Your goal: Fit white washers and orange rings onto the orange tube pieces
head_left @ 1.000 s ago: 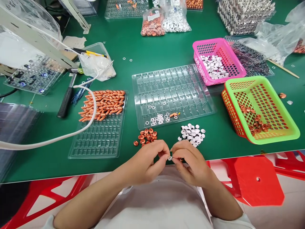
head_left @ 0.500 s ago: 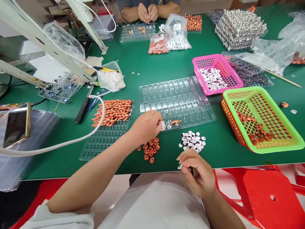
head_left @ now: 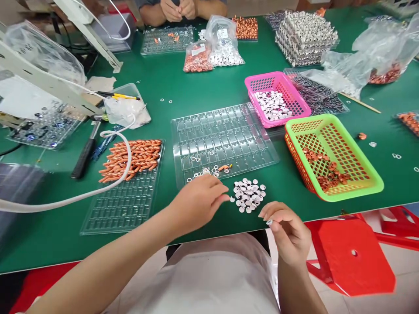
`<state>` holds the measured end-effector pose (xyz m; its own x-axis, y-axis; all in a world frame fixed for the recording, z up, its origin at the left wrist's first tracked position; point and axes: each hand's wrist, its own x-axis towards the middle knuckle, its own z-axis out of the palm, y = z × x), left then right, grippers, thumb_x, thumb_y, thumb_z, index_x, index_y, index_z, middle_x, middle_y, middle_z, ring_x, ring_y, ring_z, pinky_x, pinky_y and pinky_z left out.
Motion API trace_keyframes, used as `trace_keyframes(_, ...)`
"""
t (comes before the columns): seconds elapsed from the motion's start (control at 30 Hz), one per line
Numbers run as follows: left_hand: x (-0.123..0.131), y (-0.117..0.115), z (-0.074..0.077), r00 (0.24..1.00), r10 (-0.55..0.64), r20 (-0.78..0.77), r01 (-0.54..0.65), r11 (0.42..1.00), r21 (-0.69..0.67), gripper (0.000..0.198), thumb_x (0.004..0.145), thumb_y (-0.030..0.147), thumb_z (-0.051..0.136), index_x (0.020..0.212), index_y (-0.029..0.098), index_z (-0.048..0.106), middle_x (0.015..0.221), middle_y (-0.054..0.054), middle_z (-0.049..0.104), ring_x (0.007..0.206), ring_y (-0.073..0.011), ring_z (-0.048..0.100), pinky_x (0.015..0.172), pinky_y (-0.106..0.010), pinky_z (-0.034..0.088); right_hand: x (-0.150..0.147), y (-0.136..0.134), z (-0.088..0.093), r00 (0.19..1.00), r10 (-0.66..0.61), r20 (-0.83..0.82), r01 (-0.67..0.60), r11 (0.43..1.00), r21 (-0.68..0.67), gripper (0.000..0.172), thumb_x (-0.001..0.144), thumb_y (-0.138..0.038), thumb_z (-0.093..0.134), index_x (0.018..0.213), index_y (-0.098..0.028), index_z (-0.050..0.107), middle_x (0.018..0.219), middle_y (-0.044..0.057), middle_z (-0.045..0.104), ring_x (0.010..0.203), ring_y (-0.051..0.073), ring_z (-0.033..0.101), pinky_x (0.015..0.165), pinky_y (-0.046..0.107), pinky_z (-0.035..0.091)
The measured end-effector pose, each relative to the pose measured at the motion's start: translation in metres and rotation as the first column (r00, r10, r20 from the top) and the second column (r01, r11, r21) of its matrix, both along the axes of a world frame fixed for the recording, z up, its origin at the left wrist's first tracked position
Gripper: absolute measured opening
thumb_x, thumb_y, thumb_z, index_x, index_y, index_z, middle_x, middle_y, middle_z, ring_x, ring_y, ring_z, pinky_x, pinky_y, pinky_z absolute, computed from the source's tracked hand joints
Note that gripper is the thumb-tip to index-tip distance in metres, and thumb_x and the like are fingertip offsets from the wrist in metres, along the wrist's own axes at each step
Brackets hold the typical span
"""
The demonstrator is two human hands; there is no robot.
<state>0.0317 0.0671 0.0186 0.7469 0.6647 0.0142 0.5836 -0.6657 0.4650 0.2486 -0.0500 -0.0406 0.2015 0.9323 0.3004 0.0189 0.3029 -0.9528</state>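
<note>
My left hand (head_left: pixel 199 198) lies on the green mat, its fingers drawn together with the tips at the left edge of a pile of white discs (head_left: pixel 249 195). What the fingers hold, if anything, I cannot make out. This hand hides the small orange rings that lay beside the pile. My right hand (head_left: pixel 290 233) hovers at the table's front edge, pinching a small pale ring (head_left: pixel 269 222) between thumb and forefinger. Just beyond the hands a clear moulded tray (head_left: pixel 225 131) holds loose small rings (head_left: pixel 204 172) and one orange part (head_left: pixel 224 167).
A second clear tray (head_left: pixel 124 205) with rows of orange parts (head_left: pixel 134 157) sits left, crossed by a white cable (head_left: pixel 81 196); a hammer (head_left: pixel 83 155) lies beyond. Pink basket (head_left: pixel 258 80) and green basket (head_left: pixel 360 192) stand right. A co-worker's hands (head_left: pixel 178 8) work opposite. Red stool (head_left: pixel 352 255) below right.
My hands came apart. My left hand reached to the rings in the clear tray, then drew back to the white discs. My right hand stayed near the edge with its ring.
</note>
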Motion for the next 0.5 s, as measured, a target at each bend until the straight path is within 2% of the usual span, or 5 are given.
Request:
trace_keyframes(0.1,0.014,-0.010,-0.013,1.000,0.011,-0.006,-0.011,0.999,-0.031,0.023,0.095,0.020,0.044,0.103,0.013,0.064,0.098,-0.013,0.066,0.093,-0.0242,0.059,0.080,-0.039,0.050,-0.003,0.002,-0.006,0.999,0.025,-0.027,-0.026,0.999,-0.024,0.008,0.089,-0.016,0.055,0.086,-0.023,0.058,0.077,0.004,0.058,0.077,0.022,0.061,0.067,0.042,0.051)
trace_keyframes(0.23,0.025,-0.003,-0.024,0.998,0.057,-0.012,-0.058,0.997,-0.051,0.022,0.095,0.018,0.044,0.102,0.013,0.064,0.099,-0.013,0.065,0.096,-0.0257,0.059,0.083,-0.040,0.049,-0.004,0.003,-0.009,0.999,0.020,-0.048,-0.021,1.000,-0.015,0.009,0.089,-0.015,0.055,0.087,-0.022,0.060,0.078,0.004,0.059,0.076,0.021,0.061,0.068,0.040,0.051)
trace_keyframes(0.5,0.038,0.007,-0.025,0.997,0.048,-0.062,-0.056,0.990,-0.130,0.019,0.092,0.017,0.047,0.096,0.015,0.066,0.092,-0.009,0.066,0.087,-0.0240,0.060,0.076,-0.038,0.050,-0.001,0.002,-0.010,0.998,0.048,-0.040,-0.048,0.999,0.004,0.013,0.088,-0.011,0.055,0.091,-0.022,0.062,0.082,0.005,0.060,0.078,0.021,0.061,0.068,0.040,0.051)
